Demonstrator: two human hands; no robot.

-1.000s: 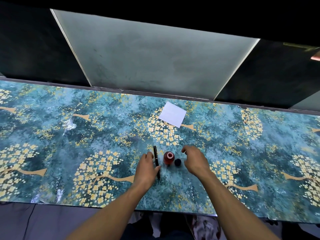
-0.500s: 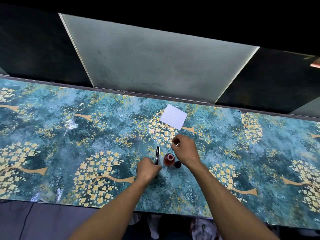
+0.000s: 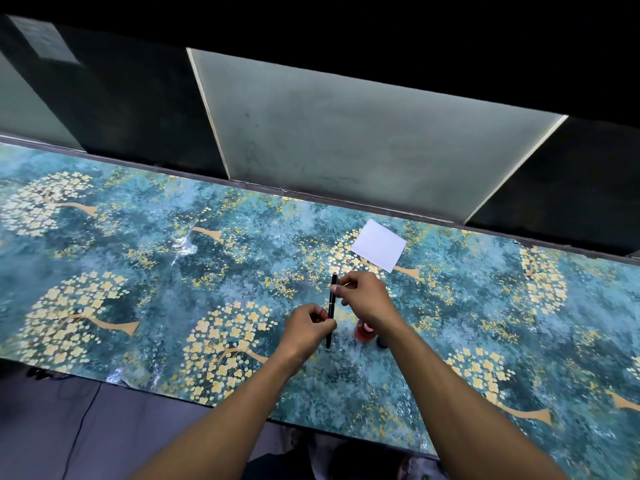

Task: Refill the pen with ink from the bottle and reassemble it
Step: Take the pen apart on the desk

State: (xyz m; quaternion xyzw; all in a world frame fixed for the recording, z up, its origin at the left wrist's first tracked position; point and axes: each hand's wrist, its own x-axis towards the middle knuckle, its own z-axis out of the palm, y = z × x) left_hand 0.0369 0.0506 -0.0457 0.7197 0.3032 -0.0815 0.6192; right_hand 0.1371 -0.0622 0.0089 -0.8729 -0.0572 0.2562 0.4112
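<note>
Pen (image 3: 332, 308) handling is entering the disassembly stage: I am now holding it with both hands, lifted off the desk (image 3: 145, 271) and standing roughly upright above it. My left hand (image 3: 309, 325) is clenching the lower part of the barrel between thumb and fingers. My right hand (image 3: 363, 299) is pinching the upper part near the top end with its fingertips.

A second ago the pen was lying flat on the desk under my left hand alone, while my right hand was released and hovering beside the bottle. Half a second ago my right hand was moving across toward the pen. Both hands are now gripping it at opposite ends, which I am judging to be the setup for pulling or twisting the pen apart. No gap between the two sections is visible yet, so the pen appears to be in one piece.

The red ink bottle (image 3: 363, 332) is standing on the desk just beneath my right wrist, partly hidden by it. Its small dark cap (image 3: 382, 342) is lying just beside it, so the bottle appears open and ready. A white sheet of paper (image 3: 378, 244) is lying farther back, well apart from the hands. Filling and reassembly are not yet done.
</note>
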